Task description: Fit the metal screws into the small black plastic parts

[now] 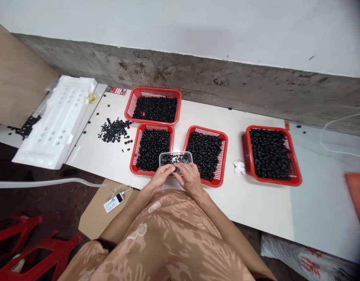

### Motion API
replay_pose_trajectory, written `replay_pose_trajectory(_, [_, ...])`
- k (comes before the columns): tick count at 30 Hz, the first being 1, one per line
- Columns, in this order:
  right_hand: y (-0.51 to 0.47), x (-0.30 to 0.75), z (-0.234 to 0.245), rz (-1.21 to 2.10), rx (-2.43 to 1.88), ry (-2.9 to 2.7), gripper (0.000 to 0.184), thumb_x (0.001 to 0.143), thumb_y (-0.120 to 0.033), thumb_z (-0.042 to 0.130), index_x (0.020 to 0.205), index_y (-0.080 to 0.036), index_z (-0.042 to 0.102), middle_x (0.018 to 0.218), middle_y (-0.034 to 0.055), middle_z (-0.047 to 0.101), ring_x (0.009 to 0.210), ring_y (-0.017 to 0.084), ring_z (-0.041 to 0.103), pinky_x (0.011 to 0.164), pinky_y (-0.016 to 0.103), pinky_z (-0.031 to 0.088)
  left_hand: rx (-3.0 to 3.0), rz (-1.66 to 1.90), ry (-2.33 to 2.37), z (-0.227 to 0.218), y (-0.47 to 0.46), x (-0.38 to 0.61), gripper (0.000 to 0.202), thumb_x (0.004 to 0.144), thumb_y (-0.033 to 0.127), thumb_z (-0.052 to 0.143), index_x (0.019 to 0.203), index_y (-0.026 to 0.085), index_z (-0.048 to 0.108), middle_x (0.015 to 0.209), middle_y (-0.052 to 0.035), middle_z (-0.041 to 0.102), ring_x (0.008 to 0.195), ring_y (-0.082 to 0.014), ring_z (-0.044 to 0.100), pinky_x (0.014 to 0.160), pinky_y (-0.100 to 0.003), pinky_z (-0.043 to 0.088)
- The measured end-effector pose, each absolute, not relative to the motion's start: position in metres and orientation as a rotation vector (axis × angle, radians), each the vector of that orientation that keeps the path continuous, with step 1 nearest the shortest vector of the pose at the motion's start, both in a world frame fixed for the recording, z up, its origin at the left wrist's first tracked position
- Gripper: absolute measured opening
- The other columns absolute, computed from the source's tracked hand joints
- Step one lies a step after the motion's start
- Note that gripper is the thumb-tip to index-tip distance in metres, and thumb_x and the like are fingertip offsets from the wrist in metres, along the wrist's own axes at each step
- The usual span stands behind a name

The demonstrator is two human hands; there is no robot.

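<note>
My left hand (162,175) and my right hand (190,177) meet at the near edge of a small clear plastic box (192,157). Their fingertips are pinched together around something small and dark, too small to name. Small black parts (182,158) lie inside the box. Behind and to the left is a red basket (133,166) filled with black ring-shaped pieces (153,146). Another red basket (223,156) of similar black pieces (204,150) stands just right of the box.
A red basket (180,105) of smaller black parts stands at the back. Farther right is another full red basket (297,171), beside crumpled white tissue (239,168). Loose black parts (115,130) and a white foam tray (55,121) lie left. Red stools (48,249) stand below.
</note>
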State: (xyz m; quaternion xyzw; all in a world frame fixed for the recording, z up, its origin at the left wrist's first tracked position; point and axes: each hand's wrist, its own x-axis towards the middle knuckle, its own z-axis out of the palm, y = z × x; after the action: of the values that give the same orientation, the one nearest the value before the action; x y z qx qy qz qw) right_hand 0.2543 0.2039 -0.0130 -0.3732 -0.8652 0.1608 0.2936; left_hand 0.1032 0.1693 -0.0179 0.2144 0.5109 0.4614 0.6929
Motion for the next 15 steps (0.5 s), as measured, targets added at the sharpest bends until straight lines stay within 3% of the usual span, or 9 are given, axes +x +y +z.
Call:
replay_pose_trajectory(8, [0.2063,0.2507,-0.0156,0.362,-0.970,-2.415,0.025,0.095,-0.031,0.050,0.112,-0.014,0.057,0.106,0.0116,0.067,0.095,0.019,0.061,0.090,0.037,0.031,0.559,1.094,1.217,-0.0203,0.1691,0.1066,0.029,0.074,0.039,0.069,0.071,0.012,0.062,0.071,-0.0007,0.058,0.069,-0.0113,0.049,0.072,-0.023,0.038])
replay_pose_trajectory(15, [0.2079,0.2513,-0.0225,0.413,-0.916,-2.324,0.023,0.094,-0.024,0.049,0.114,-0.013,0.055,0.100,0.0100,0.069,0.087,0.018,0.063,0.088,0.036,0.035,0.537,1.046,1.149,-0.0180,0.1664,0.1036,0.035,0.069,0.043,0.073,0.083,0.011,0.069,0.080,-0.0043,0.064,0.074,-0.0137,0.053,0.076,-0.026,0.039])
